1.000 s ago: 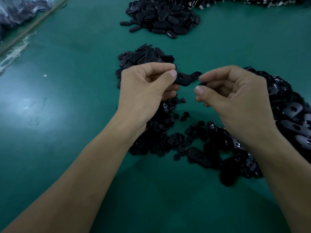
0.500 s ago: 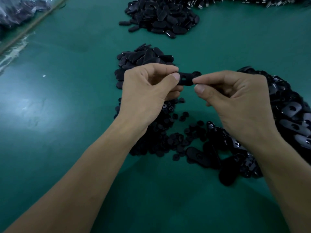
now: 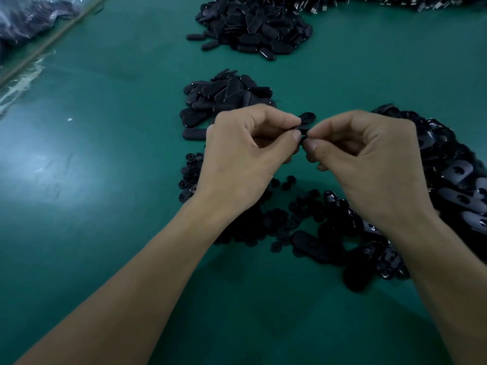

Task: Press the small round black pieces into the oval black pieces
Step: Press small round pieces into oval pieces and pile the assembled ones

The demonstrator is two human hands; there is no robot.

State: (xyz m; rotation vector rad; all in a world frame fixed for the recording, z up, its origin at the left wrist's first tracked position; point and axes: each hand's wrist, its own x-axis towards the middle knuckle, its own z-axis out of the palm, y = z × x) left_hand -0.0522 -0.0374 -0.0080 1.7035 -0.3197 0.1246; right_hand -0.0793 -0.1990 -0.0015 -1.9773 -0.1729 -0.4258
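At the far left, on the edge of the green table (image 3: 105,233), lies a clear plastic bag (image 3: 31,19) with dark things inside. Further to the right there is a heap of smooth oval pieces (image 3: 226,98), and behind it, at the far side, a bigger heap (image 3: 253,25) of the same kind. Below the nearer heap the small round pieces (image 3: 303,206) are spread on the table, partly under my wrists. My left hand (image 3: 245,159) is curled, and its thumb and first finger pinch one oval piece (image 3: 307,119), which I hold in the air above the table, between both hands. My right hand (image 3: 369,164) is curled too; its thumb and first finger close on the near end of the same oval piece, touching the tips of my left fingers. Whether a small round piece sits under these fingertips, I cannot tell. At the far right lies a shiny pile of oval pieces with holes (image 3: 453,175).
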